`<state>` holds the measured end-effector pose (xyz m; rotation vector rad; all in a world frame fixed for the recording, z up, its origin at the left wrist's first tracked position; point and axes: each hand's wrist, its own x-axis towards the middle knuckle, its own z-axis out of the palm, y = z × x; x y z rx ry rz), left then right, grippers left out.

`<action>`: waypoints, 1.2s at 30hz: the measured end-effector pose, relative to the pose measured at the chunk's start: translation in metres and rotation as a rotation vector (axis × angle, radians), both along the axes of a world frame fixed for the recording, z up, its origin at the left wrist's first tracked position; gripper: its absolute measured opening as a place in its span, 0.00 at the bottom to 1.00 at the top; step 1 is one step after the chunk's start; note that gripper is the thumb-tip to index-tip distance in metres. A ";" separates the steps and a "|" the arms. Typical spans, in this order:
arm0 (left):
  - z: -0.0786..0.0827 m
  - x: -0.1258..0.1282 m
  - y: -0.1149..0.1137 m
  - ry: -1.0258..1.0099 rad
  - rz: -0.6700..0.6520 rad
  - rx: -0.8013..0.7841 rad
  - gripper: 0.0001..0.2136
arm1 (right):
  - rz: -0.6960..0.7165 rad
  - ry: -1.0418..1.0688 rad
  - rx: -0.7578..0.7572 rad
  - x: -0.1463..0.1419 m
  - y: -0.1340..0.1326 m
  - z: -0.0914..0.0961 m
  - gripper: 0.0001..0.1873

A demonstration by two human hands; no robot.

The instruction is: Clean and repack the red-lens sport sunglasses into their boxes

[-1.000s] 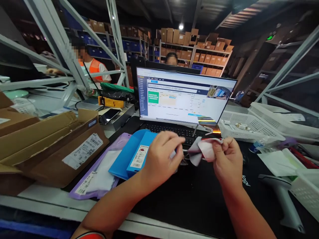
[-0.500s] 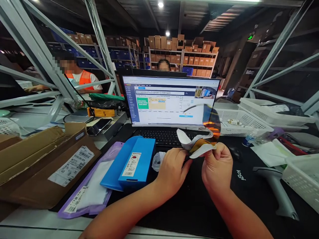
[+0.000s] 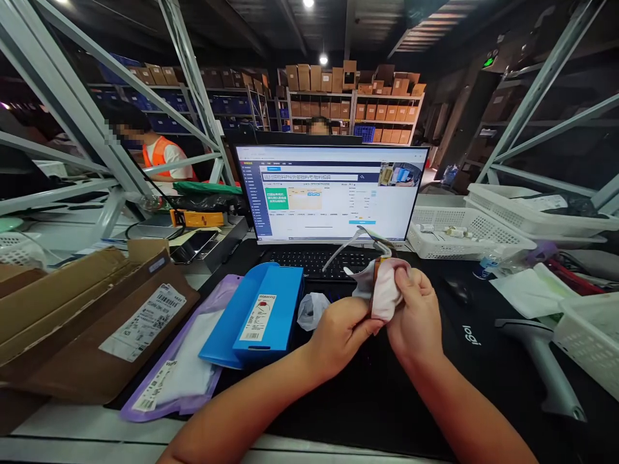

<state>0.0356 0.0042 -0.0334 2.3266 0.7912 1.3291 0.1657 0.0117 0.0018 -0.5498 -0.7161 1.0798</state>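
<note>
Above the desk mat, my two hands meet around a pair of tinted glasses (image 3: pixel 379 243) and a pale cloth (image 3: pixel 388 293). A thin light temple arm sticks out toward the keyboard, and the lens is seen nearly edge-on. My left hand (image 3: pixel 341 332) is closed at the lower edge of the glasses, its fingertips partly hidden behind the cloth. My right hand (image 3: pixel 418 309) pinches the cloth against the orange-brown lens, thumb on top. Left of my hands lie a crumpled clear plastic bag (image 3: pixel 312 310) and a blue box (image 3: pixel 271 309) with a white label.
A purple-edged pouch (image 3: pixel 186 361) and an opened cardboard box (image 3: pixel 116 322) lie to the left. Behind my hands are a keyboard (image 3: pixel 300 259) and a lit monitor (image 3: pixel 314 206). A scanner (image 3: pixel 541 367), a mouse (image 3: pixel 457 290) and white baskets (image 3: pixel 464 241) stand at right.
The glasses have turned, so the round lens that faced me is now edge-on and a temple arm points left. The cloth is now folded over the lens, under my right thumb.
</note>
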 end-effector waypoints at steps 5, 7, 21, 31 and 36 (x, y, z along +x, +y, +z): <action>0.011 -0.011 -0.001 0.064 -0.012 0.056 0.24 | 0.069 0.051 -0.136 0.018 0.012 0.009 0.33; 0.014 -0.013 -0.001 0.084 -0.011 0.060 0.23 | 0.047 0.029 -0.135 0.020 0.011 0.010 0.33; 0.016 -0.020 0.002 0.109 -0.050 -0.037 0.23 | 0.184 -0.018 -0.126 0.015 -0.005 0.010 0.36; 0.004 -0.015 -0.001 -0.125 0.002 -0.189 0.18 | -0.039 -0.301 0.015 -0.020 -0.016 -0.026 0.33; 0.013 -0.022 0.001 -0.009 0.028 -0.087 0.22 | 0.185 -0.129 -0.084 0.004 -0.007 -0.001 0.36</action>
